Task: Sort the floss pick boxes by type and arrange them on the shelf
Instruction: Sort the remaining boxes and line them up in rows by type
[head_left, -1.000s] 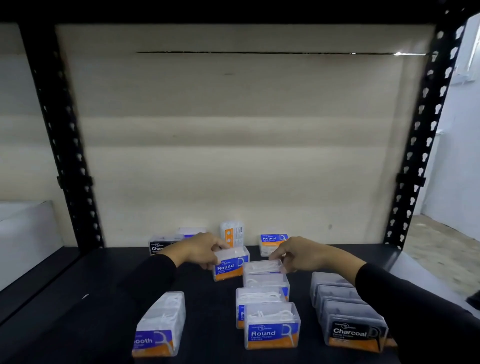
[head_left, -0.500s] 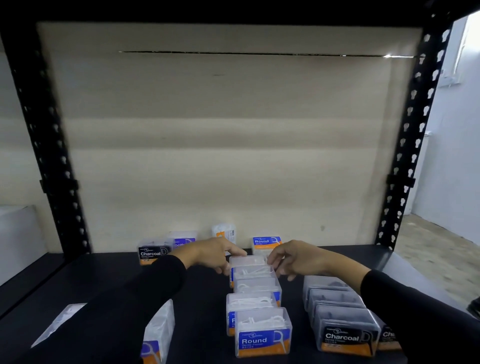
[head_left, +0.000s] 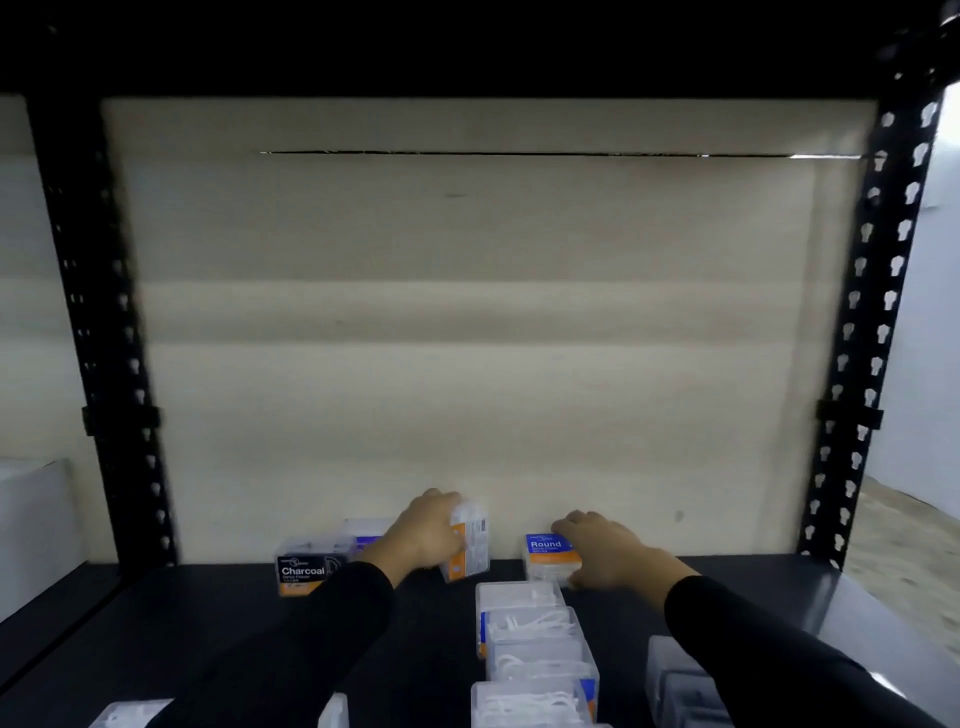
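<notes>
The shelf (head_left: 727, 577) was a matt black deck between black perforated uprights (head_left: 852, 332), closed behind by a pale beige back panel (head_left: 467, 312) with a thin horizontal slit near its top. Past the right post a white wall (head_left: 935, 364) and a strip of speckled floor (head_left: 904, 525) showed.

The whole frame was soft with blur. A row of clear boxes (head_left: 530, 644) holding white picks ran forward from mid-shelf and was cut off at the bottom edge; just right of it, dark boxes (head_left: 675, 686) lay half behind the right sleeve, their fronts unseen.

At the back, the left hand (head_left: 428, 535) gripped an upright box (head_left: 470, 540), its white-and-orange label too small to read. The right hand (head_left: 608, 558) was curled over a box lying against the panel, whose blue-and-orange front read "Round" (head_left: 545, 553); call it the Round box. Further left stood the Charcoal box (head_left: 305, 571), black-labelled, the word plain, the finer print illegible.
</notes>
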